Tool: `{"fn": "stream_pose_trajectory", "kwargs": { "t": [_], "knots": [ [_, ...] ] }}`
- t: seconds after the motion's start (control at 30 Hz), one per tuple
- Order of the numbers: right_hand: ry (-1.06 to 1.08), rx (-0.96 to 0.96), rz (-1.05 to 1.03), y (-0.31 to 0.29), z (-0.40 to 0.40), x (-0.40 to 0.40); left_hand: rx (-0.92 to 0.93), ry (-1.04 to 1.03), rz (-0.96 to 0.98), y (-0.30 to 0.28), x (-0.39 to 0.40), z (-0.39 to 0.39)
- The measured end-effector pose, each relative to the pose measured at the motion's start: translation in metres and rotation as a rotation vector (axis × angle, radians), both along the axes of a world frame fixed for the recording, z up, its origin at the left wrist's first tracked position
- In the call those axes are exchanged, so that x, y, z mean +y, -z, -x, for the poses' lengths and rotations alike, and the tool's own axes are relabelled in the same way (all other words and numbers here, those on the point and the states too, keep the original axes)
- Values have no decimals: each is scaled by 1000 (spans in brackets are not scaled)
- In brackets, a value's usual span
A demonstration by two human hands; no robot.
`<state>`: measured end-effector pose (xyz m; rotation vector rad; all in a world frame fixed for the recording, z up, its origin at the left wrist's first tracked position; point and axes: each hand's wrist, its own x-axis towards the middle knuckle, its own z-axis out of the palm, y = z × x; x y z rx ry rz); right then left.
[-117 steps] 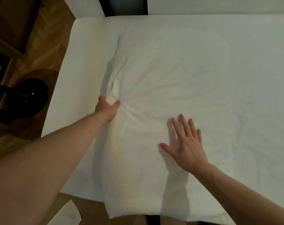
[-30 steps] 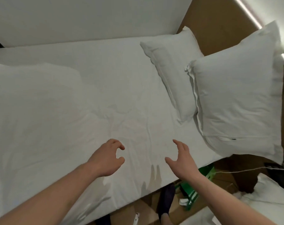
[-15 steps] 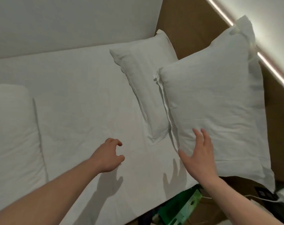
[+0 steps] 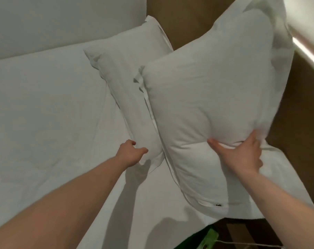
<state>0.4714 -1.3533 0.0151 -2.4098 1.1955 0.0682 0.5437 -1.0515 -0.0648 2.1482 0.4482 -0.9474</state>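
Fingers of the right hand [image 4: 242, 155] bunch the lower edge of the plump white front pillow [image 4: 206, 97]. It stands before the headboard [image 4: 185, 18], long axis rising upper-right. Curled fingers of the left hand [image 4: 131, 153] meet the flatter rear pillow [image 4: 127, 83]; grip unclear.

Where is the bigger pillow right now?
Head view, right side: the bigger pillow stands before the wooden panel, gripped by the right hand, overlapping the smaller pillow beside it.

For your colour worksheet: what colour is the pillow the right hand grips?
The pillow is plain white; the head view shows it best.
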Motion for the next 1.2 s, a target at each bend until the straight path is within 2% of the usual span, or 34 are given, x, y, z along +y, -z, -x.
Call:
{"fn": "stream_pose_trajectory", "kwargs": {
  "t": [0.1,0.2,0.3,0.47,0.6,0.73,0.9,1.0,1.2],
  "knots": [
    [26,-98,25,26,-3,1,135,-292,129,28,-29,0],
    [66,-148,13,46,-5,-6,204,-480,260,56,-50,2],
    [67,-168,16,61,-3,-13,198,-540,294,67,-57,-4],
    [126,-188,-51,56,1,-15,66,-479,198,53,-70,-25],
    [188,-176,-77,26,2,-9,-35,-409,205,1,-75,-39],
    [153,-308,-120,-34,-1,0,-177,-467,257,-67,-50,-62],
    [103,-567,-187,-131,-12,43,-502,-604,332,-198,-5,-109],
    [138,-655,-270,-183,-18,80,-661,-618,324,-274,38,-128],
    [127,-598,-369,-244,4,158,-747,-659,260,-390,152,-89]
  ]
}}
